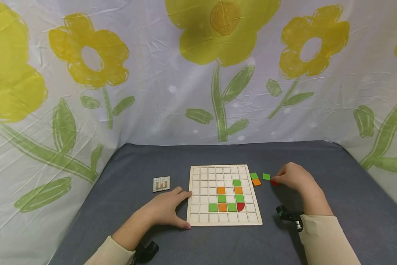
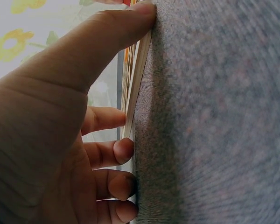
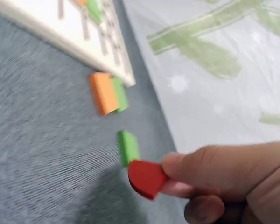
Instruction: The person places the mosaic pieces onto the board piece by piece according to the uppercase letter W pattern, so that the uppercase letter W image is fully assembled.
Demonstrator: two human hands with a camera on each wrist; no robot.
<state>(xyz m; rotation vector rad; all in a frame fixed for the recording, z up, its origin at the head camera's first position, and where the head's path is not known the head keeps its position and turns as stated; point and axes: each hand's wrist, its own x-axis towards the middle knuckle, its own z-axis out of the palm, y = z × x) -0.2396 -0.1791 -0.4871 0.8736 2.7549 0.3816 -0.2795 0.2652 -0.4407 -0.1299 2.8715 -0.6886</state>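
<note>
A square wooden grid board (image 1: 201, 217) lies on the dark cloth with green, orange and red tiles in some squares. My left hand (image 1: 166, 208) is at its left side, the thumb at the near left corner and the index finger touching the left edge. The other fingers bend loosely beside the edge in the left wrist view. Right of the board, my right hand (image 1: 294, 178) pinches a red quarter-round tile (image 3: 147, 178) between thumb and fingers, just off the cloth. Close by lies a green square tile (image 1: 266, 176), partly behind the red one in the right wrist view.
An orange tile (image 1: 256, 182) and another green tile (image 1: 253, 176) lie at the board's right edge. A small pattern card (image 1: 161, 183) lies to the left of the board. Behind the table hangs a flowered cloth (image 1: 158, 92).
</note>
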